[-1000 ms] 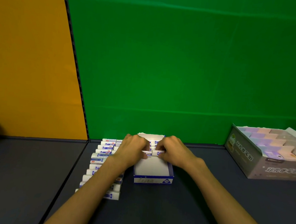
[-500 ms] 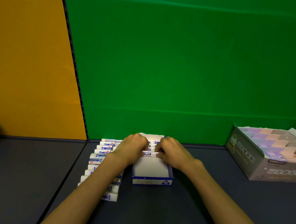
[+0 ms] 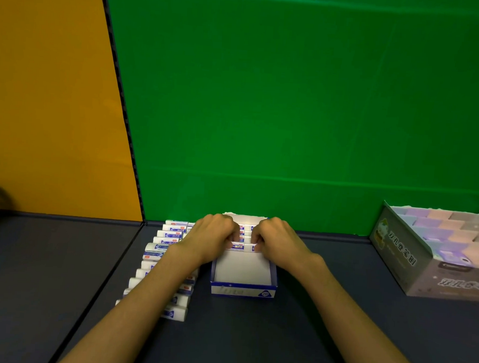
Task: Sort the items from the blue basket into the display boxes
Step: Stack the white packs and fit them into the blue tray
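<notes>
On a dark grey tabletop [image 3: 251, 339] backed by green [image 3: 293, 100] and orange walls [image 3: 42, 85], both hands (left [image 3: 212, 240], right [image 3: 278, 244]) pinch one white sleeved eraser [image 3: 238, 247] inside the blue-and-white cardboard display box [image 3: 243, 291].

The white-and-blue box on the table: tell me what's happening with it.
A person is packing erasers into the small display box. The left hand and right hand both pinch an eraser at the front of the rows filling its far end. More erasers wait in a line left of it.
</notes>
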Tool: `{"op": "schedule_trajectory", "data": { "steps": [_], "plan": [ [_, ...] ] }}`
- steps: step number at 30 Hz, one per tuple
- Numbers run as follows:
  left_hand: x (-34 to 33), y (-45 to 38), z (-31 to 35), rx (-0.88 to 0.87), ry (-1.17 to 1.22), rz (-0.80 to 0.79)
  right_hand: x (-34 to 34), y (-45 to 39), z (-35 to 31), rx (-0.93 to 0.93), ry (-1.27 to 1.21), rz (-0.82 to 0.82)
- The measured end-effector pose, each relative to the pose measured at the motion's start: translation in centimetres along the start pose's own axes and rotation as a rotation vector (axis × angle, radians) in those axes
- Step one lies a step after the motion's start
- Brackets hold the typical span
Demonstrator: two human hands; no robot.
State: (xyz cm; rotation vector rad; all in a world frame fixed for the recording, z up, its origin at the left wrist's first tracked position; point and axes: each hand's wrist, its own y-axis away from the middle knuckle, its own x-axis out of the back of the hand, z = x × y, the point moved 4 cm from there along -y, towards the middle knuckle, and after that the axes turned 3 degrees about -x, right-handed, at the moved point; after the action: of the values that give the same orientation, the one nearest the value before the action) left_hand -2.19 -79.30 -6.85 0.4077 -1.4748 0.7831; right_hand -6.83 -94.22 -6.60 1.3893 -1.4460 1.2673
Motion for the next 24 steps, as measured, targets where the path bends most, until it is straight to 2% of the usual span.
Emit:
{"op": "schedule_trajectory", "data": {
  "steps": [7,12,16,19,22,24],
  "plan": [
    [-0.1,-0.2,0.4,0.006,-0.048,0.002,-0.3,0.1,0.1,-0.011,0.018,0.027],
    [0.1,0.0,0.0,0.008,0.048,-0.046,-0.3,0.1,0.2,0.011,0.015,0.012],
    [1.7,1.4,-0.6,0.011,0.137,0.093,-0.1,0.1,0.1,0.024,-0.031,0.008],
    [3.3,3.2,-2.3,0.052,0.142,0.159,0.4,0.0,-1.0,0.053,-0.008,0.100],
    [4.2,5.4,-5.0,0.122,0.118,0.133,1.0,0.0,-3.2,0.117,0.003,0.231],
    [4.6,6.8,-6.7,0.162,0.116,0.097,1.2,-0.1,-4.9,0.156,-0.052,0.256]
  ]
}}
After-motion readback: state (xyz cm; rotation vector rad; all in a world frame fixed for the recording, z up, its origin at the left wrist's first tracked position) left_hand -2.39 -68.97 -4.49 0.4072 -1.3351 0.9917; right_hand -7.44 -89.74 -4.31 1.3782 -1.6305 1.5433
